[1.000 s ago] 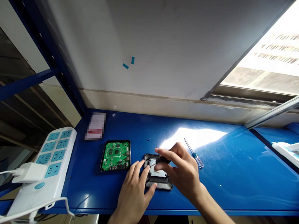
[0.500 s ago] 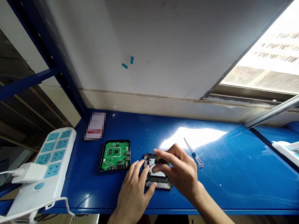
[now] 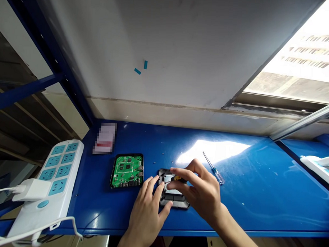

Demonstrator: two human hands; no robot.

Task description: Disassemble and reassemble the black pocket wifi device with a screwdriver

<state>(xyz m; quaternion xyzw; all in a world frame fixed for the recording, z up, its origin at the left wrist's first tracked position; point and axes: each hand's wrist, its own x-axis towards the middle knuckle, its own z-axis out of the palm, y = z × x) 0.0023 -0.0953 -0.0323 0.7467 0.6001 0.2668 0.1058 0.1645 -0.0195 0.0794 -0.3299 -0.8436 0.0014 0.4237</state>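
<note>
A black plastic cover [image 3: 175, 202] with a silver metal plate [image 3: 173, 190] inside lies on the blue table. My left hand [image 3: 148, 207] rests on its left side, fingers spread and touching it. Over the plate, my right hand [image 3: 202, 186] pinches a short screwdriver [image 3: 180, 178] with a black and yellow handle. Its shaft points left toward the cover's left side; the tip's exact contact is too small to tell. To the left sits an open black case holding a green circuit board [image 3: 127, 171]. Tiny screws [image 3: 154, 162] lie behind the cover.
A second screwdriver [image 3: 214, 169] with a clear blue handle lies to the right. At the left stands a white power strip [image 3: 57, 170] with a charger [image 3: 32, 191] and cables. A blurred card [image 3: 105, 137] lies at the back left, near the wall.
My right hand shifts slightly and its fingers turn on the screwdriver, showing more of the yellow on the handle. My left hand and the cover stay put.
</note>
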